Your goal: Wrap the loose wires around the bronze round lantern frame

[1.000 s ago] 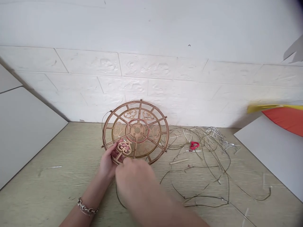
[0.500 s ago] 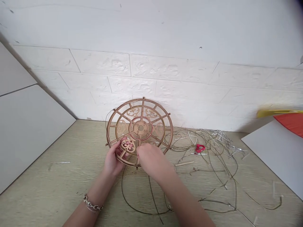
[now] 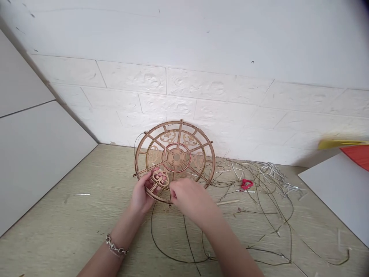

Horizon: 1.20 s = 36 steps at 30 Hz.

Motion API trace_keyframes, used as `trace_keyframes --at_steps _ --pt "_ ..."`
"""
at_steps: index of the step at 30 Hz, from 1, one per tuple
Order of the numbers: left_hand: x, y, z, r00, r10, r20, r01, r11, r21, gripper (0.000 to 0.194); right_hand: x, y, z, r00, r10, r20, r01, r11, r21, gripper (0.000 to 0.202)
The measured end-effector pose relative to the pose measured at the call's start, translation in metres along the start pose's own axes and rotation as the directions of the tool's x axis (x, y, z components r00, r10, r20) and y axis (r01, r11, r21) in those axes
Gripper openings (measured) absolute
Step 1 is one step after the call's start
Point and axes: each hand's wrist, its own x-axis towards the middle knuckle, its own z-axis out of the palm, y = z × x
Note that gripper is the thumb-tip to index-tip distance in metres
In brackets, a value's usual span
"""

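A round openwork wooden wheel (image 3: 175, 157) with spokes and scroll cut-outs stands tilted on the wooden table (image 3: 72, 227), near the white brick wall. My left hand (image 3: 143, 193) grips its lower left rim, thumb on a scroll piece. My right hand (image 3: 188, 196) is at the lower rim, fingers pinched together on what looks like a thin dark wire (image 3: 170, 250); the pinch point itself is hidden. That wire loops on the table below the wheel.
Tangled dark wires (image 3: 268, 207) and pale cut strips (image 3: 273, 171) lie to the right, with a small red piece (image 3: 246, 184) and a wooden stick (image 3: 227, 202). White boards stand at the left (image 3: 34, 154) and right (image 3: 340, 196); a red and yellow object (image 3: 353, 150) is at the right edge.
My right hand has moved up from the near table to the wheel's lower rim. The wire loop below is now uncovered. The view has shifted slightly.
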Motion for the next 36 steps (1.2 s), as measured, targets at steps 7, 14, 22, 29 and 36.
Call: trace_keyframes --at_steps 7,14,22,29,36 --pt "0.000 0.000 0.001 1.000 -0.008 -0.011 0.008 1.000 -0.002 0.023 0.004 -0.019 0.005 0.986 0.018 0.166 -0.006 0.997 -0.073 0.024" --pt "0.000 0.000 -0.001 1.000 0.004 0.001 -0.004 0.999 -0.044 0.022 0.008 -0.020 0.009 0.981 0.057 0.188 -0.042 0.995 -0.087 0.021" --pt "0.000 0.000 -0.001 1.000 -0.007 -0.019 0.006 1.000 -0.009 0.021 -0.003 -0.019 0.006 0.982 -0.024 0.187 0.042 0.995 -0.095 0.017" --pt "-0.001 -0.001 0.001 1.000 -0.024 -0.007 0.024 1.000 0.008 0.021 -0.008 -0.013 0.000 0.988 -0.035 0.154 0.042 0.998 -0.046 0.017" --pt "-0.001 -0.001 0.001 1.000 -0.024 -0.016 0.025 0.999 0.027 0.021 -0.009 -0.012 0.001 0.989 -0.016 0.147 0.021 0.999 -0.033 0.017"
